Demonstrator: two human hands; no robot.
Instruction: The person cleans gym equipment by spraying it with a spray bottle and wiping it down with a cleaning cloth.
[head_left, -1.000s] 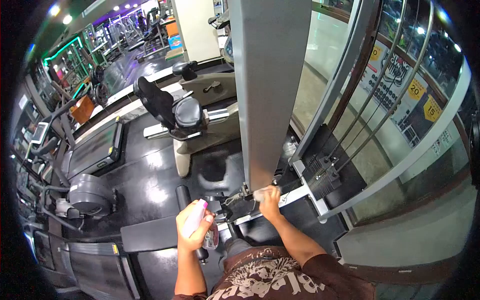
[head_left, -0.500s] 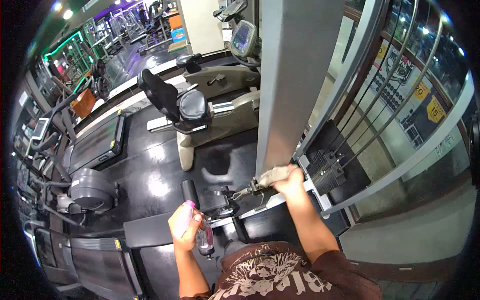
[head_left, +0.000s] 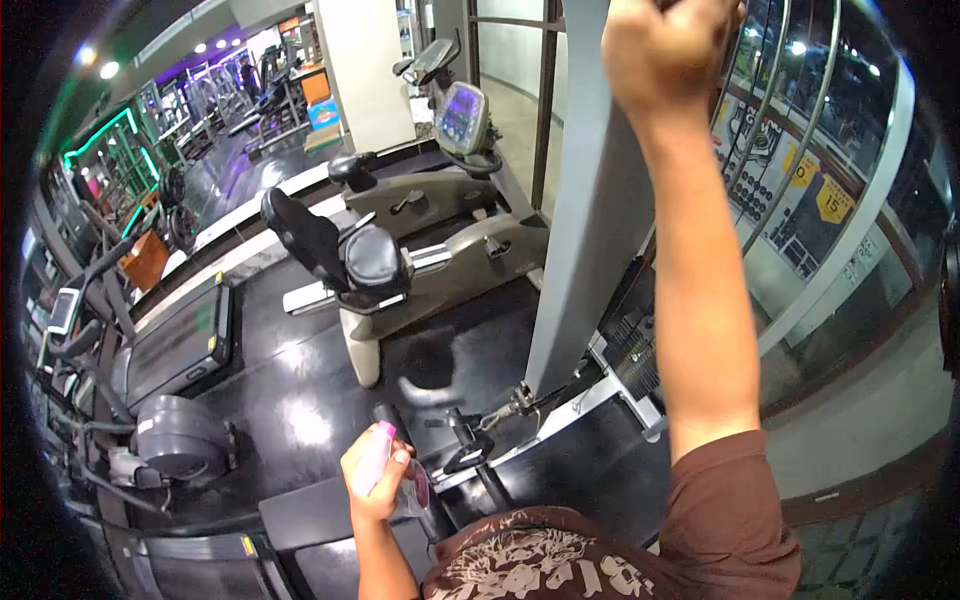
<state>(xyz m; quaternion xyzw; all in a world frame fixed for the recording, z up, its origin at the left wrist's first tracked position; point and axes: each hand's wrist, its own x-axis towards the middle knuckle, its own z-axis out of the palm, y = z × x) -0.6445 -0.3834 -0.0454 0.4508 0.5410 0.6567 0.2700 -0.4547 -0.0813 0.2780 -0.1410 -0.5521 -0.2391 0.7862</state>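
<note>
My left hand is wrapped around a clear spray bottle with a pink top, low in front of my shirt. Up at the top edge of the view, my right hand is closed and a little blurred, at the upper part of a grey machine post. The pale cloth seen in that hand earlier is now hidden behind the fist or out of view. Below, a metal clip and cable hang near the post's foot.
A weight stack with guide rods stands right of the post, beside the window. Ahead is a recumbent bike. A padded bench lies to the lower left, with treadmills and an elliptical machine beyond it.
My right hand has risen from the foot of the post to its upper part, and the cloth no longer shows. My left hand keeps the spray bottle low. The view has shifted slightly.
</note>
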